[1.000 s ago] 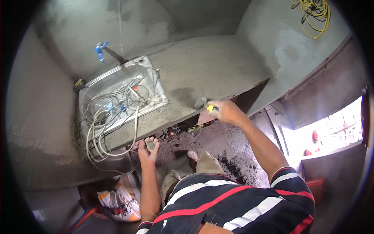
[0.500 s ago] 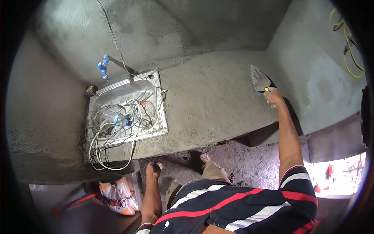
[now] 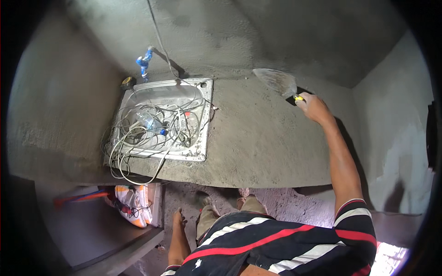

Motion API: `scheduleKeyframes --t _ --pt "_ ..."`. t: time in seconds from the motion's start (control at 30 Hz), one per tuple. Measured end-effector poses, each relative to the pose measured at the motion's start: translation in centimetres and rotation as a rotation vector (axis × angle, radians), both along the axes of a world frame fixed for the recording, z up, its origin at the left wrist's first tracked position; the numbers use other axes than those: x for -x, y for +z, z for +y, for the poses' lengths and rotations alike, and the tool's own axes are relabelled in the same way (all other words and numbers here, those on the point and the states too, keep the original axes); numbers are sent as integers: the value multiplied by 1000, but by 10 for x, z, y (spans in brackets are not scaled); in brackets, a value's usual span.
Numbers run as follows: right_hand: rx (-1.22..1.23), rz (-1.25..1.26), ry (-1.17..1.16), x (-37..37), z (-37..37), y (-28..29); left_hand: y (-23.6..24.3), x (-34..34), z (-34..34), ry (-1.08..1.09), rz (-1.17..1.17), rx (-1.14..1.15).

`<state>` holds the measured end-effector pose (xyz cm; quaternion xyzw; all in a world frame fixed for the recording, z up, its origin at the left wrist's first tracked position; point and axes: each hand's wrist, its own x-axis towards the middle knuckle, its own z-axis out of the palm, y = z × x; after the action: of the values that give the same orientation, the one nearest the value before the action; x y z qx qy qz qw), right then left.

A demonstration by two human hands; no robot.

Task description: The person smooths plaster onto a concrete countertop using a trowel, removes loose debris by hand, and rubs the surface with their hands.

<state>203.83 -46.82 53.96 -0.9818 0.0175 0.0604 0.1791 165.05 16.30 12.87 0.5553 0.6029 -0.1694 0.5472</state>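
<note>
My right hand [image 3: 314, 107] is closed round the yellow-tipped handle of a pointed trowel [image 3: 277, 81]. The steel blade points left, over the far part of a rough grey cement counter [image 3: 262, 138] near the back wall. My left hand [image 3: 179, 218] hangs below the counter's front edge, by my leg, with its fingers loosely apart and nothing visible in them. Left of the trowel, a steel sink [image 3: 208, 119] spattered with cement is set into the counter. Tangled pale cables [image 3: 133, 142] and a clear plastic bottle [image 3: 148, 121] with a blue cap lie in it.
A blue-wrapped tap [image 3: 144, 62] juts from the back wall above the sink. At the sink's far left corner sits a black and yellow tape measure [image 3: 128, 83]. Below the counter at left are a white and orange sack [image 3: 133, 204] and an orange-red bar [image 3: 78, 198].
The trowel in my right hand has moved left and toward the back wall, its blade turning to point left. My left hand still hangs low. The whole view has shifted to the right.
</note>
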Motion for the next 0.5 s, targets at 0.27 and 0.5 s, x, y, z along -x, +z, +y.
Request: scheduleKeyframes --t 0.27,0.5 --pt "214 -250 250 -131 92 -58 13 125 -1 138 -47 51" --pt "276 -268 297 -185 122 -102 37 209 -42 419 111 13"
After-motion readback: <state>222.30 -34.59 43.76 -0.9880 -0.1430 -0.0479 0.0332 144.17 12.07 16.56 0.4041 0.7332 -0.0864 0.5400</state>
